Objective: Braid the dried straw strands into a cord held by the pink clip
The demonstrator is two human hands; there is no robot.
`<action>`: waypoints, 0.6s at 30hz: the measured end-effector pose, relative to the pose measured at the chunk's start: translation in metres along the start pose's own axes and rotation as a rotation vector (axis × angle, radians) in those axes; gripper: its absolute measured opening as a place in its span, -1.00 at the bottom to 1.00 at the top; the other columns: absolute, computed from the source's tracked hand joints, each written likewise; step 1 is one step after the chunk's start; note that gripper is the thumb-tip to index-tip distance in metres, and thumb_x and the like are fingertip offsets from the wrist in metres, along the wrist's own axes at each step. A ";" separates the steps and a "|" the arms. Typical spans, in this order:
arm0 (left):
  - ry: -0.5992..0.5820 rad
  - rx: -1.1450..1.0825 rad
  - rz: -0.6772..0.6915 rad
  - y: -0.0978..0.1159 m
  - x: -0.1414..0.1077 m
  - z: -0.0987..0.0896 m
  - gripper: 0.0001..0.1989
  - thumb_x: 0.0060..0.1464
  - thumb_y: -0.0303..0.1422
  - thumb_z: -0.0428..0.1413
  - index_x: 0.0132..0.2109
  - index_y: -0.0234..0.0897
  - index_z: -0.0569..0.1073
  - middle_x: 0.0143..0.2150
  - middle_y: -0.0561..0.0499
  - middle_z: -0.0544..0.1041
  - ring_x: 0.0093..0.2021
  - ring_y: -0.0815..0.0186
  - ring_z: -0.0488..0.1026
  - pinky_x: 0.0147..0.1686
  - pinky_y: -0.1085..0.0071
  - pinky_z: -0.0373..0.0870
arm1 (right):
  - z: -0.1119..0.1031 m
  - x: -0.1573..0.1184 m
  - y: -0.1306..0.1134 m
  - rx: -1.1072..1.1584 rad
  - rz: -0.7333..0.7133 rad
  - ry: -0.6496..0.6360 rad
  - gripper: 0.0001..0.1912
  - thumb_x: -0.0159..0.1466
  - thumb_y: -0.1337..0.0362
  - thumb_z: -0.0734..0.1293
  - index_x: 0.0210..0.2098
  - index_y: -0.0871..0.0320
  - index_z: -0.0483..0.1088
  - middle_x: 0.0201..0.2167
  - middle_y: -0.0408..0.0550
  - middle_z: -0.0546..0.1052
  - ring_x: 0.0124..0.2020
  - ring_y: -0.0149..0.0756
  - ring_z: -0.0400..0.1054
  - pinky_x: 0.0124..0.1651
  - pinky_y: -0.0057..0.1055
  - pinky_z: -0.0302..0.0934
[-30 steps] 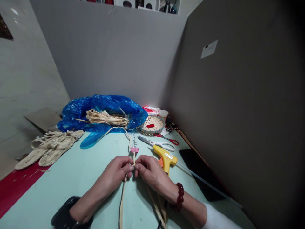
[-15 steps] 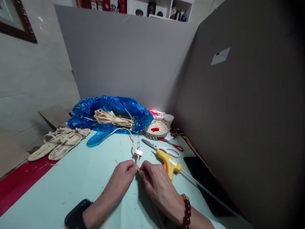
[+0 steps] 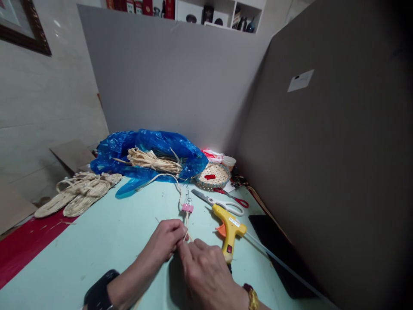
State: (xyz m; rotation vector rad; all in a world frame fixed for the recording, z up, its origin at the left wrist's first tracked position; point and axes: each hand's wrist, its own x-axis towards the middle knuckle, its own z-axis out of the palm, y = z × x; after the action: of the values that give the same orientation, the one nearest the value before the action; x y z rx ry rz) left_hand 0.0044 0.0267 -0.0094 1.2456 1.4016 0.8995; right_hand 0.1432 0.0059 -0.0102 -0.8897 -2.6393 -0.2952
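A pink binder clip (image 3: 187, 208) grips a pale braided cord (image 3: 180, 189) on the table. Below the clip, straw-coloured strands (image 3: 187, 220) run down to my hands. My left hand (image 3: 167, 239) is closed, pinching the strands between thumb and fingers. Just to its right and slightly lower, my right hand (image 3: 203, 262) is closed on the strands too, its fingertips close to the left ones and partly hidden. Beyond the clip, the cord curves up toward a bundle of dry raffia (image 3: 153, 160) lying in a blue plastic bag (image 3: 167, 140).
A yellow glue gun (image 3: 229, 228) lies right of my hands, with white-handled scissors (image 3: 222, 203) and red-handled scissors (image 3: 235, 197) behind it. A woven basket (image 3: 217, 174) stands near a cup (image 3: 229, 162). Woven sandals (image 3: 77, 193) sit at left, a black flat object (image 3: 277, 254) at right.
My right hand has moved down and left, with its back turned more upward, and uncovers the glue gun's handle. My left hand has shifted only slightly, and the clip has turned a little.
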 end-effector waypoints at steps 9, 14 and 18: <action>-0.035 -0.188 -0.083 0.003 -0.002 -0.003 -0.73 -0.16 -0.14 0.09 -0.51 -0.24 0.26 -0.72 0.29 0.11 -0.73 0.57 -0.11 -0.72 0.55 -0.24 | -0.024 0.009 0.024 0.446 0.366 0.103 -0.81 0.30 0.26 0.19 -0.30 0.16 0.42 -0.37 -0.02 0.52 -0.30 -0.23 0.35 -0.21 -0.34 0.12; -0.043 -0.154 -0.067 0.004 -0.003 -0.005 -0.71 -0.12 -0.10 0.06 -0.50 -0.23 0.25 -0.71 0.29 0.10 -0.72 0.56 -0.17 -0.72 0.54 -0.26 | -0.017 0.022 0.040 1.177 0.511 -0.252 -0.75 0.29 0.15 0.19 -0.35 0.20 0.34 -0.51 -0.11 0.43 -0.47 -0.36 0.33 -0.39 -0.46 0.14; -0.025 -0.028 -0.022 0.004 -0.005 -0.010 -0.75 -0.06 -0.15 0.02 -0.50 -0.23 0.27 -0.69 0.27 0.06 -0.68 0.51 -0.13 -0.68 0.50 -0.20 | -0.006 0.027 0.038 1.345 0.585 -0.224 -0.74 0.22 0.15 0.26 -0.50 0.20 0.26 -0.63 -0.25 0.17 -0.63 -0.51 0.04 -0.57 -0.53 -0.11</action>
State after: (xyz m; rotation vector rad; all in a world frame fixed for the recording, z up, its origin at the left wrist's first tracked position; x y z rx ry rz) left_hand -0.0046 0.0235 -0.0026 1.2146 1.3761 0.8823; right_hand 0.1479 0.0481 0.0088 -1.0479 -1.8577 1.5501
